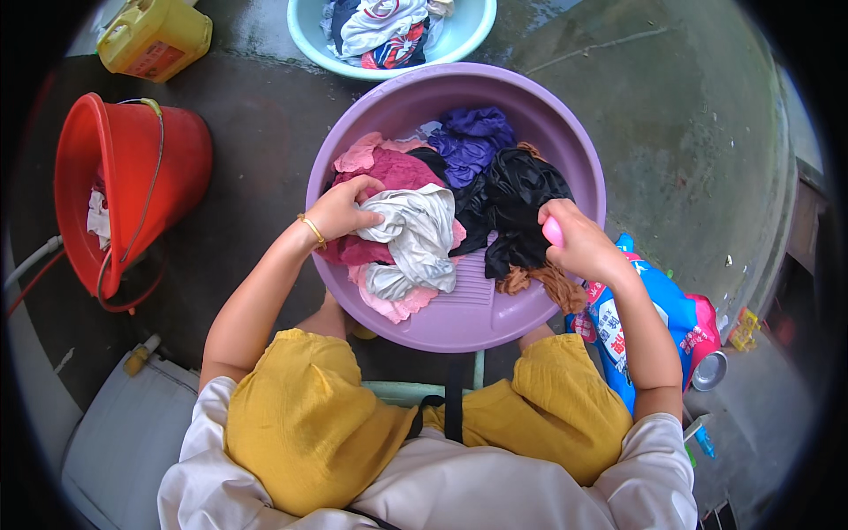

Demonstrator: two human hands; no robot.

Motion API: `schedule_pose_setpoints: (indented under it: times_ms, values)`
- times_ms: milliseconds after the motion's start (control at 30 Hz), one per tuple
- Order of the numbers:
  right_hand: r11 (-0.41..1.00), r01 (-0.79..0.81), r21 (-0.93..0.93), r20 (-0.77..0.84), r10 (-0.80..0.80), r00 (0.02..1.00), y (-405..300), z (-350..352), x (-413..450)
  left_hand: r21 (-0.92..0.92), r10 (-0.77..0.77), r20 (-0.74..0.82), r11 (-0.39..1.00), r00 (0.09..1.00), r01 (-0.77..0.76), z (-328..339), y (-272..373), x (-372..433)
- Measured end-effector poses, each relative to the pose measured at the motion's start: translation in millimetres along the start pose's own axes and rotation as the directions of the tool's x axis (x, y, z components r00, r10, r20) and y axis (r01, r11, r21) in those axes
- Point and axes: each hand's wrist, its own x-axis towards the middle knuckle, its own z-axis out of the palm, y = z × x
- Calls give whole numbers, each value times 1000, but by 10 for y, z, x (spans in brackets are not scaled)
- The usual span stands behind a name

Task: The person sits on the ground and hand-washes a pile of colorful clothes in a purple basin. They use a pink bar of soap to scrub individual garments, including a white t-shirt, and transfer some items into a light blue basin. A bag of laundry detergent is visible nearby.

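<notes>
My left hand (346, 211) grips a wet white cloth (424, 238) bunched in a purple basin (457, 338) before my knees. In my right hand (578, 240) is a pink object (553, 232), perhaps a bar of soap; the fingers hide most of it. That hand is at the basin's right side, beside a black garment (530, 192). Under the white cloth lie a dark red cloth (404, 169) and pink lace-edged fabric (397, 308). A purple-blue cloth (474, 139) rests at the far side, and brown fabric (563, 288) near the right rim. Ridges of a washboard (467, 285) show at the near side.
A light blue basin (474, 40) of clothes stands beyond. To the left are a red bucket (165, 159) with cloth inside and a yellow jug (162, 40). Blue detergent packaging (662, 298) and a metal can (710, 371) lie at right.
</notes>
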Motion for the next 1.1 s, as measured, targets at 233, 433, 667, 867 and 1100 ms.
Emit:
schedule_pose_setpoints:
  times_ms: [233, 433, 667, 867, 1100]
  values:
    - [991, -20, -134, -379, -32, 925, -101, 177, 24, -315, -11, 221, 946, 975, 82, -3, 4, -84]
    - [899, -85, -429, -541, -181, 821, 491, 920, 600, -812, 39, 193, 567, 980, 138, 70, 20, -73]
    - [923, 43, -381, -568, -271, 777, 119, 779, 438, -881, 75, 203, 449, 976, 149, 22, 57, -156]
    - [866, 485, 122, -389, -408, 826, -252, 769, 634, -913, 384, 251, 398, 889, 86, 153, 174, -134]
    - [477, 183, 860, 74, -470, 880, -385, 714, 984, -892, 346, 167, 453, 923, -8, 203, 485, -347]
